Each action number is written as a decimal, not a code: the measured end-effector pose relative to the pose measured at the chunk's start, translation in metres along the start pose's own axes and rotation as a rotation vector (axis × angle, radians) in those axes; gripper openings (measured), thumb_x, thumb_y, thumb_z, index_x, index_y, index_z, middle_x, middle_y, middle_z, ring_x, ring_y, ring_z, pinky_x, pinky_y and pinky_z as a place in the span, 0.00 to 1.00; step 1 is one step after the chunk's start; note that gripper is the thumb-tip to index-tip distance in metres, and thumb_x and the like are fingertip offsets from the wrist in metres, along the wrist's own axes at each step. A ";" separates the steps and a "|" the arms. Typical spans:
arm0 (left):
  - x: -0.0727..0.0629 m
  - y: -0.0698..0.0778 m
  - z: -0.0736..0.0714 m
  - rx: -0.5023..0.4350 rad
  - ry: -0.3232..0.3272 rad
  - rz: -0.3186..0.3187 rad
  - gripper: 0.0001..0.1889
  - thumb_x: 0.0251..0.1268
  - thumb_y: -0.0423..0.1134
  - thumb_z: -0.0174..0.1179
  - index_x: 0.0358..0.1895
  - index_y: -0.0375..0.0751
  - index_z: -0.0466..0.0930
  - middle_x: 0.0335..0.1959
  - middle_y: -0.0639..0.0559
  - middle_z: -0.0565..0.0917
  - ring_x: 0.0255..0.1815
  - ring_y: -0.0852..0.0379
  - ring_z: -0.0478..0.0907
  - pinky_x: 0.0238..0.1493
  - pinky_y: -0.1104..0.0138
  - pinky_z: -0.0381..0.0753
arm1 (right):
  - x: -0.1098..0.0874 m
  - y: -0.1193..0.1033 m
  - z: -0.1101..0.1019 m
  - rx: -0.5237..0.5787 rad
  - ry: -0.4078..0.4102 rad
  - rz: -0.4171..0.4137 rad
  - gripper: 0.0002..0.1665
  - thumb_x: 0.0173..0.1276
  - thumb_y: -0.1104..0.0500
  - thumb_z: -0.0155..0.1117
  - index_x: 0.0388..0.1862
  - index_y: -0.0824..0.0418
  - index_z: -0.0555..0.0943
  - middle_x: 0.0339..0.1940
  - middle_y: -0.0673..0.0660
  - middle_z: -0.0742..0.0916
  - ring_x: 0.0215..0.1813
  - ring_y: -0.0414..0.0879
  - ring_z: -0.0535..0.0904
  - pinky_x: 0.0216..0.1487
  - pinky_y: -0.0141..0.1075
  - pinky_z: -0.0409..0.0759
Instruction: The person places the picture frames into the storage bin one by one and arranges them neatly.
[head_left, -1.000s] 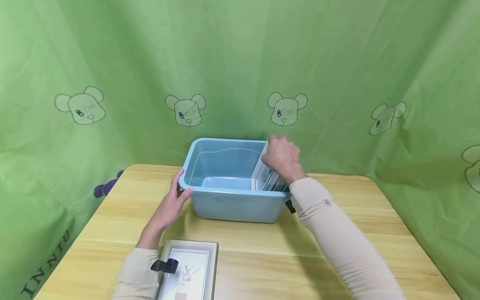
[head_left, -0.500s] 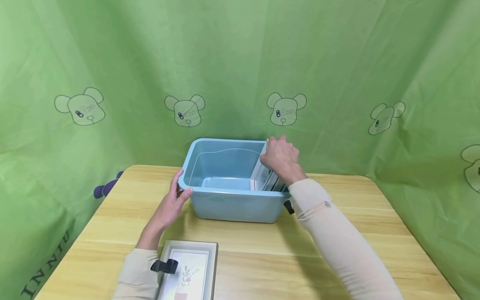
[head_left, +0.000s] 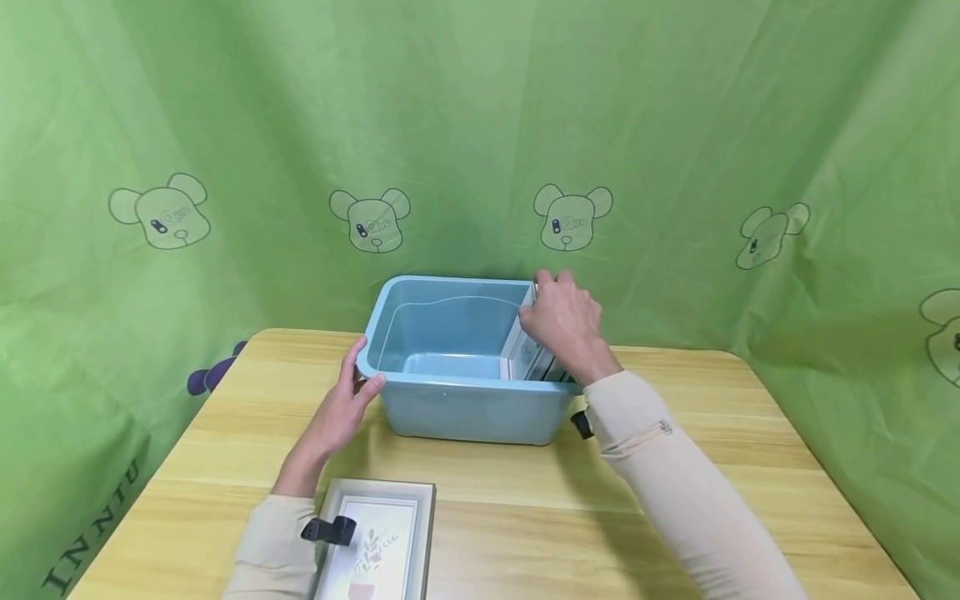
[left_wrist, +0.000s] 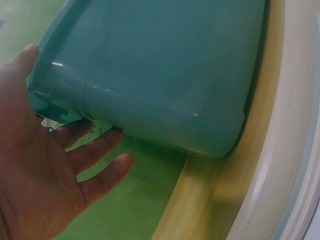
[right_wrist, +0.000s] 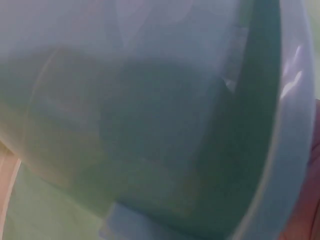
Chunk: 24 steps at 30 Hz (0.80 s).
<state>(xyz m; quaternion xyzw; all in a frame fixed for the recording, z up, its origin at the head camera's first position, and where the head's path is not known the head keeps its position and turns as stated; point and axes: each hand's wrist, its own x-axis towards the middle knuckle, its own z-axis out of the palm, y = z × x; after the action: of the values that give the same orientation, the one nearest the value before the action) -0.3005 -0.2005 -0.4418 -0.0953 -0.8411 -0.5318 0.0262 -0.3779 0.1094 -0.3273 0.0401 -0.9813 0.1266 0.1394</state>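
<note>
A light blue plastic tub point(head_left: 476, 412) stands on the table. My left hand point(head_left: 337, 421) holds its near left corner, thumb at the rim and the other fingers spread along the outer wall. Several picture frames point(head_left: 519, 346) stand on edge, tilted, in the right end of the tub. My right hand point(head_left: 564, 321) reaches over that end and grips the top of a frame; its fingertips are partly hidden. The right wrist view is filled by the tub's outer wall point(right_wrist: 150, 125). Another picture frame point(head_left: 390, 533) with a plant print lies face up by my left forearm.
The tub is on a light wooden table point(head_left: 675, 500) with rounded far corners. Green cloth point(head_left: 465, 125) printed with bear heads hangs behind and at both sides. A black strap piece point(head_left: 330, 531) sticks out from my left sleeve over the lying frame.
My right wrist and sleeve have shifted slightly to the right, with the hand still at the frames. The left hand and the tub have stayed in place.
</note>
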 end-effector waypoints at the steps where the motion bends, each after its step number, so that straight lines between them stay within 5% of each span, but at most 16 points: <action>1: -0.002 0.005 -0.001 -0.001 -0.004 -0.002 0.38 0.76 0.53 0.45 0.79 0.58 0.33 0.78 0.35 0.49 0.76 0.37 0.54 0.75 0.47 0.56 | -0.001 -0.001 0.000 0.000 0.009 -0.006 0.35 0.61 0.52 0.61 0.68 0.59 0.69 0.54 0.64 0.77 0.36 0.56 0.76 0.27 0.44 0.79; 7: -0.014 0.030 -0.004 0.017 -0.010 -0.008 0.37 0.77 0.49 0.44 0.79 0.49 0.33 0.77 0.31 0.50 0.75 0.35 0.55 0.75 0.47 0.57 | -0.014 -0.011 0.000 -0.004 0.050 -0.053 0.34 0.61 0.51 0.62 0.67 0.58 0.70 0.55 0.63 0.78 0.42 0.55 0.76 0.29 0.44 0.80; 12: -0.015 0.033 -0.005 0.012 -0.012 0.006 0.37 0.77 0.50 0.44 0.79 0.48 0.33 0.77 0.31 0.49 0.76 0.34 0.54 0.75 0.47 0.56 | -0.024 -0.018 0.003 -0.033 0.127 -0.136 0.33 0.60 0.53 0.61 0.65 0.58 0.72 0.52 0.63 0.80 0.46 0.56 0.76 0.37 0.45 0.81; 16: -0.012 0.028 -0.005 0.012 -0.014 0.011 0.38 0.77 0.51 0.44 0.79 0.48 0.33 0.77 0.31 0.48 0.76 0.34 0.54 0.75 0.47 0.56 | -0.032 -0.022 0.003 -0.038 0.176 -0.185 0.31 0.60 0.52 0.61 0.64 0.57 0.74 0.50 0.61 0.81 0.45 0.55 0.76 0.39 0.44 0.79; 24: 0.002 -0.004 0.001 -0.001 0.000 0.019 0.38 0.75 0.55 0.45 0.78 0.58 0.32 0.78 0.35 0.49 0.76 0.37 0.54 0.76 0.48 0.56 | -0.051 -0.030 0.010 -0.008 0.183 -0.282 0.31 0.61 0.49 0.64 0.63 0.54 0.74 0.51 0.59 0.81 0.48 0.53 0.77 0.43 0.47 0.77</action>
<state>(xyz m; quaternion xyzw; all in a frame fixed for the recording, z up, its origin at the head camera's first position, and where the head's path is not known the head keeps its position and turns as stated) -0.3037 -0.2012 -0.4458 -0.1030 -0.8399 -0.5320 0.0313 -0.3285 0.0802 -0.3435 0.1652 -0.9496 0.1052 0.2447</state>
